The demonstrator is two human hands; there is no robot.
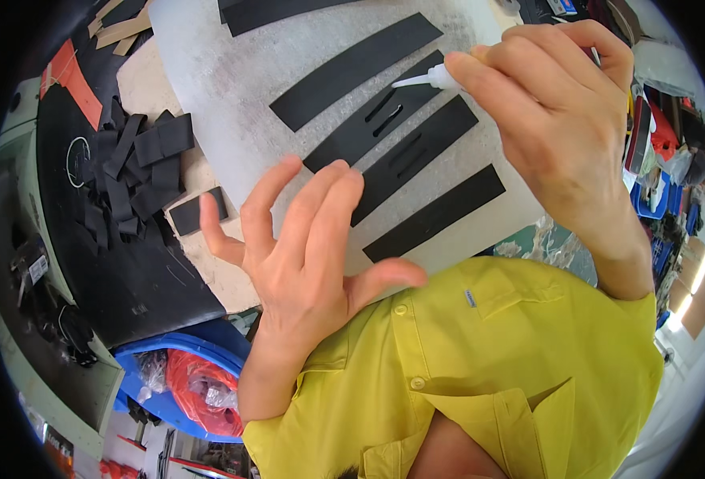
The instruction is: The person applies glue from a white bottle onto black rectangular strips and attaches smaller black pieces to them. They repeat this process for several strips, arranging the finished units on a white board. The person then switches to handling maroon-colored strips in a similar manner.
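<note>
My right hand [560, 104] is closed around a small glue bottle, mostly hidden in the fingers. Its white pointed nozzle [424, 79] tips down toward a black strip [344, 142] on a pale board [240, 120]. Two short dark lines, one with a bright glint, mark that strip; I cannot tell whether they are glue or slits. The fingers of my left hand [300, 247] are spread, and two fingertips rest at the near ends of this strip and the neighbouring black strip [416, 156], which bears similar lines. Another black strip [440, 214] lies nearer me, and one [356, 72] farther off.
To the left, a heap of black strap pieces [141, 160] lies on a dark surface, with a short black piece [198, 211] beside the board. A blue tub [228, 339] holding red plastic stands below at left. Cluttered blue bins [652, 199] line the right side.
</note>
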